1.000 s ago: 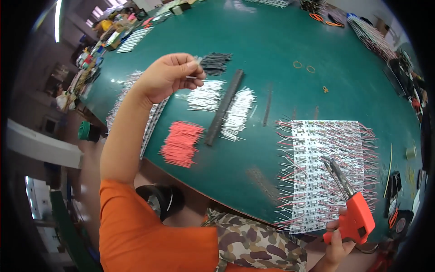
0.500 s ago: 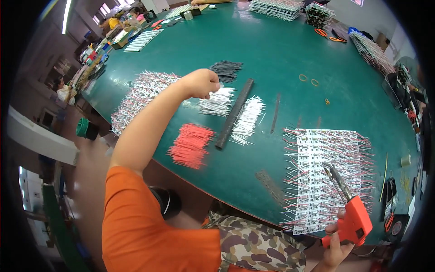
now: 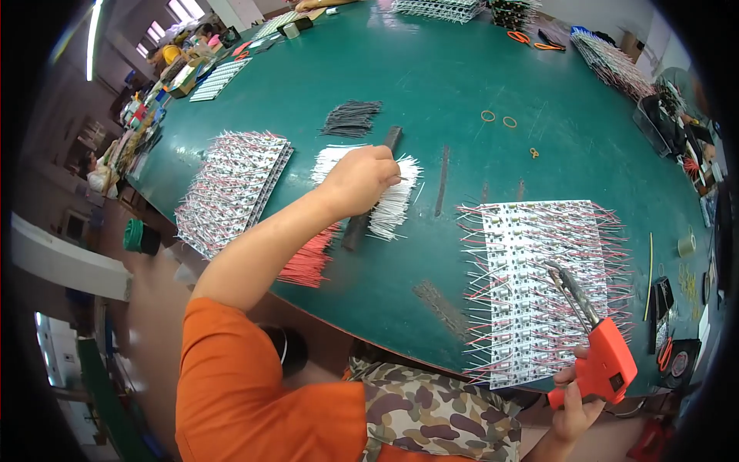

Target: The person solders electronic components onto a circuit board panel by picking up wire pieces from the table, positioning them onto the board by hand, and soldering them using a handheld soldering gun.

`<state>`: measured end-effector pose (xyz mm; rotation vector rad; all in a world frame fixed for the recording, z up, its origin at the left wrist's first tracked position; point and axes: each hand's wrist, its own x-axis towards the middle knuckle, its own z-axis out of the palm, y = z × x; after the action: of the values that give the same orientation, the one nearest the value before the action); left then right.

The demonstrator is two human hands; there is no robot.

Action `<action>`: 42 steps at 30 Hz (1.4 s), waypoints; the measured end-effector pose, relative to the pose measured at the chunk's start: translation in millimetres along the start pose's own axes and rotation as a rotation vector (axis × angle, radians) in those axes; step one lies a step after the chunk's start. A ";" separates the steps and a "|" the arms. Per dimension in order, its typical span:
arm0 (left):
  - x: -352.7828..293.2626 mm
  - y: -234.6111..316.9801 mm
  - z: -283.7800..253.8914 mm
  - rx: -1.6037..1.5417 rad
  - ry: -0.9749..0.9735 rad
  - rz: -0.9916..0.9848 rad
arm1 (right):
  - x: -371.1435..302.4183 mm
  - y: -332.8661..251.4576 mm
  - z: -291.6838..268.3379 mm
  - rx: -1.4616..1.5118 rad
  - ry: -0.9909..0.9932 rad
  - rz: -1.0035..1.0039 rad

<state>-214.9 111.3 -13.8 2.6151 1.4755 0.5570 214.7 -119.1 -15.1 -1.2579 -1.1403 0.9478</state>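
Note:
My left hand [image 3: 362, 179] is closed over a pile of short white wires [image 3: 389, 202] in the middle of the green table [image 3: 431, 85], pinching a wire end. A dark bar [image 3: 362, 219] lies under the hand, and red wires [image 3: 312, 258] lie just below my wrist. My right hand [image 3: 573, 400] grips an orange soldering gun [image 3: 604, 362] at the table's near edge. Its metal tip rests over a white panel of small boards with red and white leads [image 3: 539, 285].
A second panel of wired boards [image 3: 231, 189] lies at the left. Black wires [image 3: 350, 118] lie behind the white ones. Rubber bands [image 3: 498, 119], scissors [image 3: 523, 36] and more board stacks [image 3: 616, 61] sit at the far side. Boxes crowd the right edge.
My left hand has come from the black wires at the far left toward me and now sits on the white wire pile. The right hand with the soldering gun has barely moved.

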 end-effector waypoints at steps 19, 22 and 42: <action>-16.0 -3.6 21.8 0.317 0.137 0.251 | -4.1 7.8 -3.9 -0.024 -0.009 -0.038; -18.7 -1.2 16.0 0.306 0.105 0.223 | -4.7 7.3 -0.1 -0.019 -0.001 -0.032; -128.6 -17.9 -43.5 0.197 -0.145 -0.105 | -4.3 6.4 -6.3 0.048 0.009 -0.015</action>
<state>-305.0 8.2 -12.5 2.6324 1.6856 0.2164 220.4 -124.0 -21.7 -1.2127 -1.1119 0.9522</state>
